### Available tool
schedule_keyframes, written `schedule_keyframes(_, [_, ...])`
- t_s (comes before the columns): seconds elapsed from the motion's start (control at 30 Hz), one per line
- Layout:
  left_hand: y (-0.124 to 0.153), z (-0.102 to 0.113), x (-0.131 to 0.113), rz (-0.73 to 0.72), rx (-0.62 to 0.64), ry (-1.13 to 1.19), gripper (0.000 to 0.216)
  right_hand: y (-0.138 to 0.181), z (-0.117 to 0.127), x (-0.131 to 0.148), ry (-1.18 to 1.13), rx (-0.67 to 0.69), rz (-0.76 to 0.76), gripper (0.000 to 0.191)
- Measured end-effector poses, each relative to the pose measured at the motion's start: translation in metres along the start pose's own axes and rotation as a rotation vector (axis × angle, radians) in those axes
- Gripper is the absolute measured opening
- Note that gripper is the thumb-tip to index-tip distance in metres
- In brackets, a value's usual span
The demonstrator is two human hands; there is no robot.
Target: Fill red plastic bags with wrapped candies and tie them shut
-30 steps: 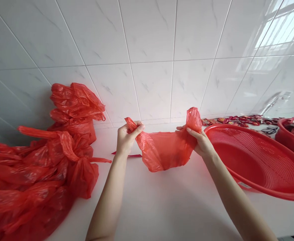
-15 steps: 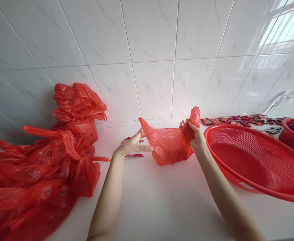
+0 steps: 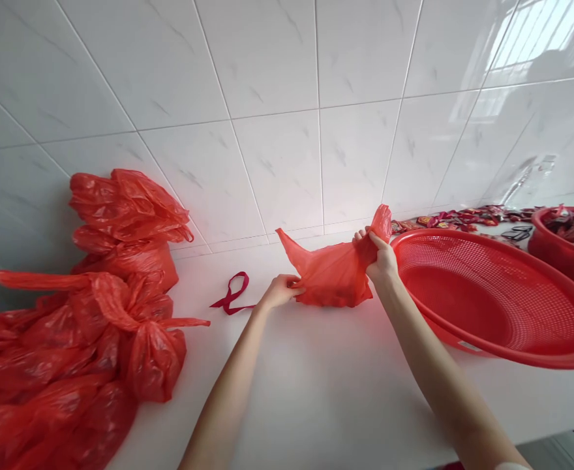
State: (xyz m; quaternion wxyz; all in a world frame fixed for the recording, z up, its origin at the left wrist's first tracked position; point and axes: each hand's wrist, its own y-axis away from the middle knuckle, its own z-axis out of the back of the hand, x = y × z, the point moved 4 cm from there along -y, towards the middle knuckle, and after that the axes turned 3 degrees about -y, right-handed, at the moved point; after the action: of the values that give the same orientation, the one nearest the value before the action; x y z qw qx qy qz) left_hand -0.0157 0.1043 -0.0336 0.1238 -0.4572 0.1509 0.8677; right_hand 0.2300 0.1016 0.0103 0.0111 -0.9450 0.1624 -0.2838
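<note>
A small red plastic bag (image 3: 333,274) rests on the white counter (image 3: 316,385) near the wall. My right hand (image 3: 379,256) is closed on the bag's right handle and holds it up. My left hand (image 3: 280,291) pinches the bag's lower left edge, fingers curled onto the plastic. The bag's left handle sticks up free between the two hands.
A dark red ribbon (image 3: 231,297) lies on the counter left of my hands. Tied red bags (image 3: 96,307) pile up at the left against the tiled wall. A big red perforated basket (image 3: 497,297) sits at the right, with a red bowl (image 3: 565,241) and scattered red packets (image 3: 463,217) behind.
My left hand let go of the bag's left handle, opened, then closed on the bag's lower left edge. The bag dropped lower onto the counter. The ribbon now shows.
</note>
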Motion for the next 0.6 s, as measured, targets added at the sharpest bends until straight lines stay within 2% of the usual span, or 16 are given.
schedule_keyframes(0.07, [0.001,0.010,0.007,0.035,0.036,-0.030,0.030,-0.001,0.001,-0.002,-0.018,-0.020,-0.004,0.018])
schedule_keyframes(0.17, [0.008,0.027,0.005,0.046,0.059,-0.066,0.053,0.002,-0.001,-0.006,-0.041,-0.036,-0.025,0.015])
schedule_keyframes(0.23, [0.014,0.034,-0.008,-0.053,0.050,-0.033,0.061,0.006,-0.005,-0.008,-0.052,-0.040,-0.045,0.014])
schedule_keyframes(0.3, [0.020,0.035,-0.028,-0.205,0.030,0.053,0.057,0.011,-0.011,-0.011,-0.057,-0.038,-0.065,0.014])
schedule_keyframes(0.4, [0.027,0.035,-0.054,-0.358,-0.093,0.192,0.045,0.019,-0.020,-0.012,-0.052,-0.018,-0.096,0.015])
schedule_keyframes(0.5, [0.029,0.038,-0.064,-0.376,-0.272,0.300,0.044,0.027,-0.029,-0.012,-0.035,0.015,-0.119,0.015])
schedule_keyframes(0.6, [0.030,0.043,-0.064,-0.361,-0.365,0.402,0.048,0.031,-0.034,-0.011,-0.010,0.052,-0.136,0.015])
